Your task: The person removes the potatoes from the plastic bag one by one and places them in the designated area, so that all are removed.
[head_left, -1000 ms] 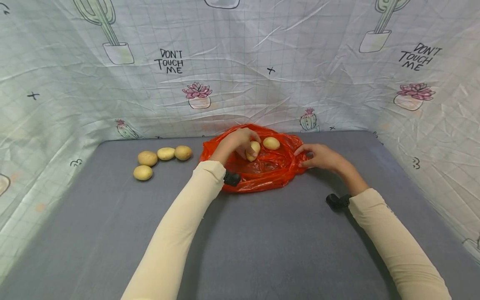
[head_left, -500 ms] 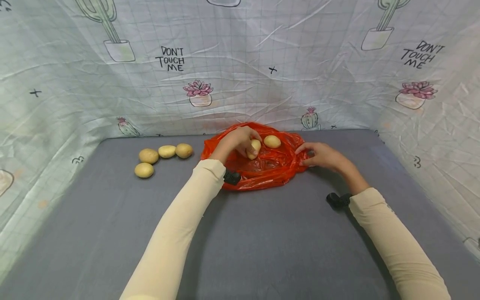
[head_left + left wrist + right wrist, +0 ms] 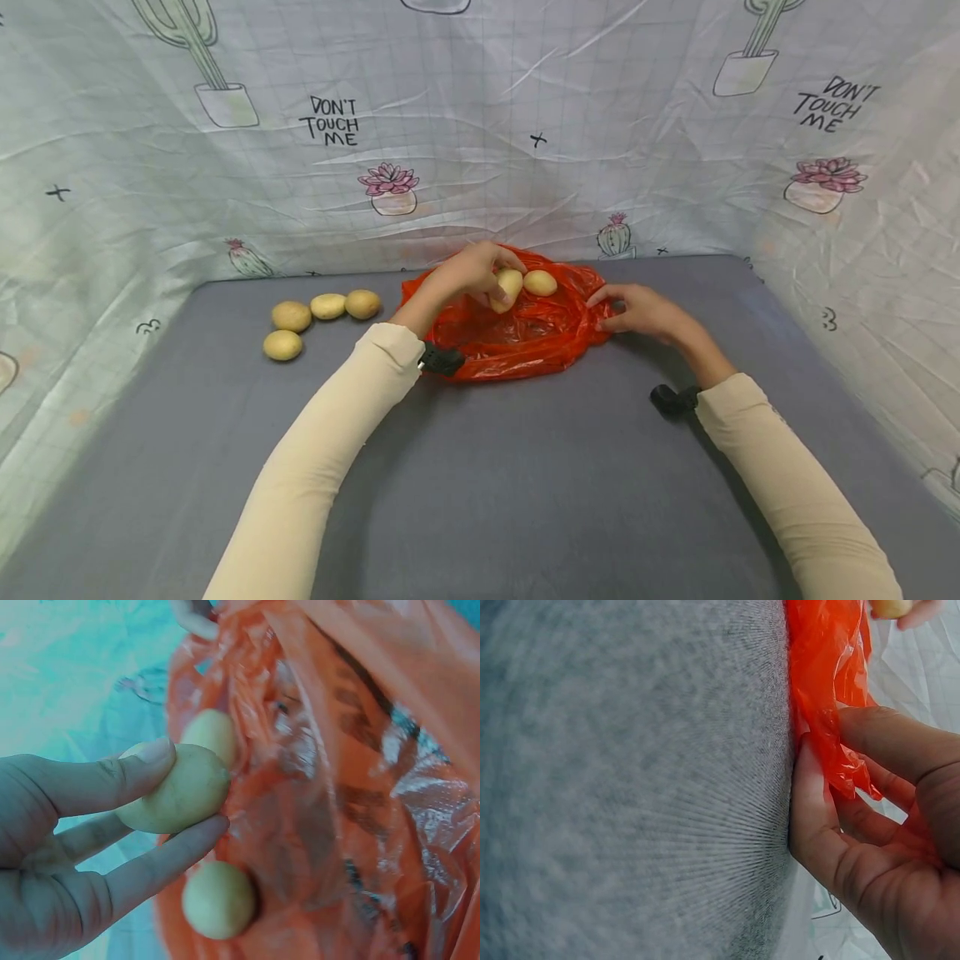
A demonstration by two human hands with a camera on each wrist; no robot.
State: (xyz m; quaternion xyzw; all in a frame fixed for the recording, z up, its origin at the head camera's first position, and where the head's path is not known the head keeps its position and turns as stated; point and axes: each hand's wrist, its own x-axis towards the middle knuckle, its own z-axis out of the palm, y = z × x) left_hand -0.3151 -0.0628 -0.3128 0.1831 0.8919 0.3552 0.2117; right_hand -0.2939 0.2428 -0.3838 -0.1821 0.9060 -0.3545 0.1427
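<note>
My left hand (image 3: 474,271) pinches a potato (image 3: 180,787) between thumb and fingers, holding it over the mouth of a red plastic bag (image 3: 517,367). Two further potatoes show inside the bag in the left wrist view: one potato (image 3: 217,900) below the held one, and another potato (image 3: 212,729) partly hidden behind it. From the head only one potato (image 3: 540,283) in the bag is visible, right of my left hand. At the bag's right end, my right hand (image 3: 637,310) pinches the crumpled plastic edge (image 3: 829,742) between thumb and fingers, low against the table.
Several loose potatoes (image 3: 291,316) lie in a cluster left of the bag. Grey cloth covers the table (image 3: 525,483). A white printed sheet (image 3: 480,167) hangs behind and along both sides.
My left hand has lifted the potato slightly, and its wrist has shifted left and up. My right hand keeps its hold on the bag edge. The head view has shifted a little.
</note>
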